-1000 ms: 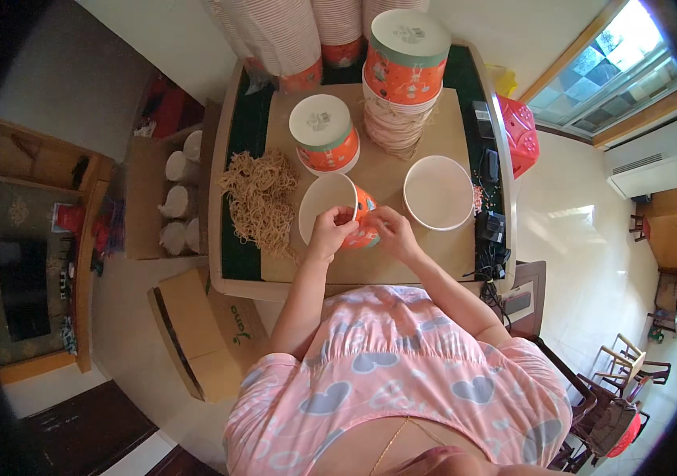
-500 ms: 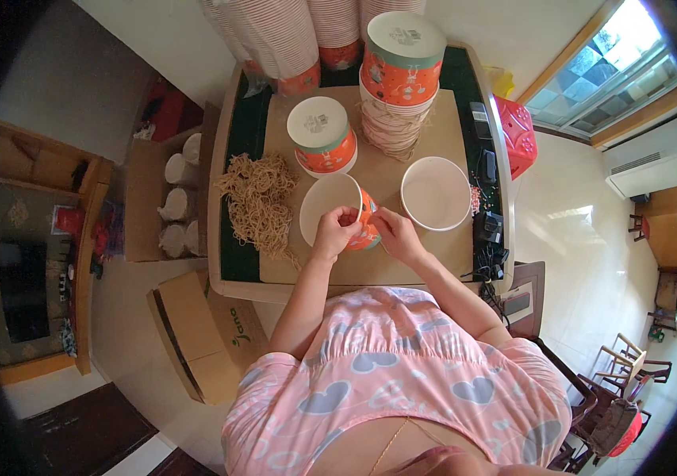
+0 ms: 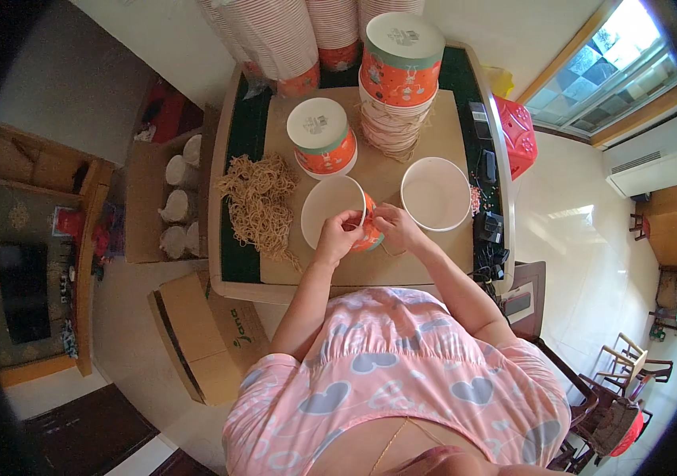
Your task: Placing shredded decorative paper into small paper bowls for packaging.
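Note:
A white-lined paper bucket (image 3: 326, 205) with an orange patterned outside lies tipped in front of me, its mouth facing left. My left hand (image 3: 340, 237) is closed on its rim, thumb and fingers pinching the wall. Against the orange side, my right hand (image 3: 400, 228) is pinched; a thin cord trails below it, though the fingertips hide most of it. Just right stands another paper bucket (image 3: 435, 195), open and upright. A tangled heap of tan cords (image 3: 259, 205) lies to the left. Behind, an upside-down orange bucket (image 3: 320, 125) tops a short stack.
A taller bucket stack (image 3: 403, 75) has cords draped round its lower part. Wrapped bucket stacks (image 3: 284, 40) rise at the back. Black adapters (image 3: 487, 230) line the table's right edge, beside a red plastic stool (image 3: 515, 136). Cardboard boxes (image 3: 210, 333) stand left.
The tipped bucket has shifted slightly right and turned a little. My right hand has changed its pinch beside the orange wall; my left keeps hold of the rim.

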